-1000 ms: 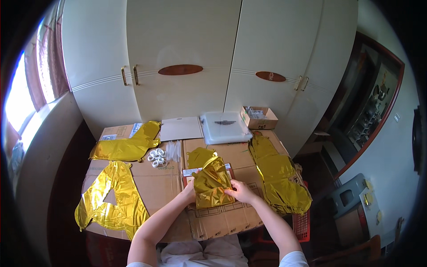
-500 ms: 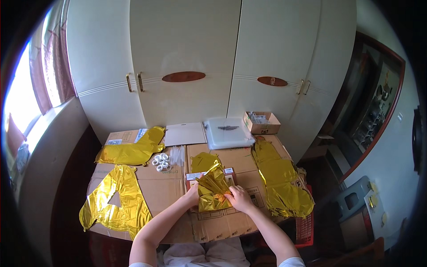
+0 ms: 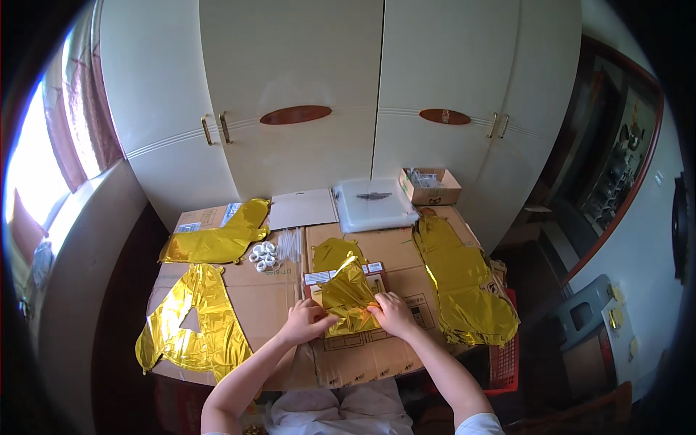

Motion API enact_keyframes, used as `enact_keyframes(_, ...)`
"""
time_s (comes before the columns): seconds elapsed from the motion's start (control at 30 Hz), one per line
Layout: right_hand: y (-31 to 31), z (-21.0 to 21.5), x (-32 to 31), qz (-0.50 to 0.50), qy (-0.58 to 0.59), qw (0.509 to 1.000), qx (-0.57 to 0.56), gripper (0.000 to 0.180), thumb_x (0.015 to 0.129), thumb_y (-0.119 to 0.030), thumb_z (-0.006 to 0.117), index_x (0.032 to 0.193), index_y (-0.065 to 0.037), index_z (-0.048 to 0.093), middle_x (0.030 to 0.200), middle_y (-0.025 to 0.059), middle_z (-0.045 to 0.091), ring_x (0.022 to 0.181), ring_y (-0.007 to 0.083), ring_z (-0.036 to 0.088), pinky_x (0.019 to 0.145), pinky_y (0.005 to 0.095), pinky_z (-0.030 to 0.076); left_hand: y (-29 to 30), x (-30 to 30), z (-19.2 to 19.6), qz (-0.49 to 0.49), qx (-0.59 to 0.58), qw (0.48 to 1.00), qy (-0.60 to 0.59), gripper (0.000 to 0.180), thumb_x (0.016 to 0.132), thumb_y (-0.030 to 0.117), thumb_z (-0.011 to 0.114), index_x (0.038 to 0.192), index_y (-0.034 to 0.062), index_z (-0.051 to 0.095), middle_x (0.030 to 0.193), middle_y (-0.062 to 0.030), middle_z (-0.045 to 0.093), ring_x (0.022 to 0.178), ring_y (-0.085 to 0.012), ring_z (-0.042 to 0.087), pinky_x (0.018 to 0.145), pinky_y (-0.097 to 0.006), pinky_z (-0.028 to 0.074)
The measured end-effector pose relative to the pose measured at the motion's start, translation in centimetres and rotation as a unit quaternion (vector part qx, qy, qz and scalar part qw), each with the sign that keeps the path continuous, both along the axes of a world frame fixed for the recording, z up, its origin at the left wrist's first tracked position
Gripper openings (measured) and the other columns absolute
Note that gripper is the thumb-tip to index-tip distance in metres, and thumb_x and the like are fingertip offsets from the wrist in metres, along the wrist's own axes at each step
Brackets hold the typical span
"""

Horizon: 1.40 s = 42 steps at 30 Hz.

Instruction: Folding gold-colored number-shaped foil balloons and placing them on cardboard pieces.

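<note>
Lower centre of frame: left hand (image 3: 303, 321) and right hand (image 3: 391, 313) each pinched an edge of the crumpled gold foil balloon (image 3: 348, 296), pressing it flat onto the cardboard-covered counter (image 3: 268, 290). Farther back, upper centre: clear plastic lidded box (image 3: 374, 204).

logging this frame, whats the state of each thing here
gold foil balloon: crumpled, pinched at both lower corners
left hand: grip shut on the foil's left edge
right hand: grip shut on its right edge
letter-shaped balloon: flat, uninflated
long balloon: flat, overhanging the table edge
small cardboard box: open
wardrobe doors: closed
</note>
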State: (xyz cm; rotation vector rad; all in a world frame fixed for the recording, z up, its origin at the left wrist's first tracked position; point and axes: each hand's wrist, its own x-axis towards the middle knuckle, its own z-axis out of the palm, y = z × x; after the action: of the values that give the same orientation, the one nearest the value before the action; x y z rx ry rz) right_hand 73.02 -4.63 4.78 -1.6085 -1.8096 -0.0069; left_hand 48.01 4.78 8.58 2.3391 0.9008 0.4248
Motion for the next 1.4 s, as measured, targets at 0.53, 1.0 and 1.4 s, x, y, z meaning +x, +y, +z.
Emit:
enact_keyframes(0.53, -0.1, 0.6, 0.1, -0.032, 0.088, 0.993, -0.072, 0.042, 0.085, -0.025, 0.068, 0.116, -0.003, 0.049, 0.099, 0.0193, 0.064, 0.092, 0.0376, 0.062, 0.077, 0.0457, 0.050, -1.2, 1.3, -1.2, 0.073, 0.086, 0.991, 0.070, 0.032, 0.071, 0.036, 0.069, 0.077, 0.0043, 0.071, 0.101, -0.0108, 0.057, 0.102, -0.0295, 0.050, 0.086, -0.042, 0.040)
enact_keyframes(1.0, 0.4, -0.8, 0.5, -0.052, 0.054, 0.994, -0.077, 0.064, 0.082, -0.027, 0.072, 0.133, -0.004, 0.040, 0.096, 0.0173, 0.061, 0.087, 0.0359, 0.061, 0.074, 0.0435, 0.050, -7.1, 4.4, -0.5, -0.148, 0.272, 0.950, 0.046, 0.070, 0.091, 0.051, 0.048, 0.136, -0.0022, 0.043, 0.146, -0.0224, 0.036, 0.138, -0.0348, 0.031, 0.111, -0.055, 0.024)
enact_keyframes(1.4, 0.8, 1.3, 0.2, -0.063, 0.080, 0.983, -0.155, 0.056, 0.082, -0.027, 0.071, 0.126, -0.003, 0.046, 0.108, 0.0228, 0.064, 0.096, 0.0396, 0.063, 0.080, 0.0467, 0.052, -7.2, 4.8, -1.2, -0.131, 0.284, 0.940, 0.134, 0.095, 0.083, 0.078, 0.034, 0.146, 0.0068, 0.032, 0.151, -0.0178, 0.030, 0.141, -0.0407, 0.024, 0.105, -0.071, 0.014)
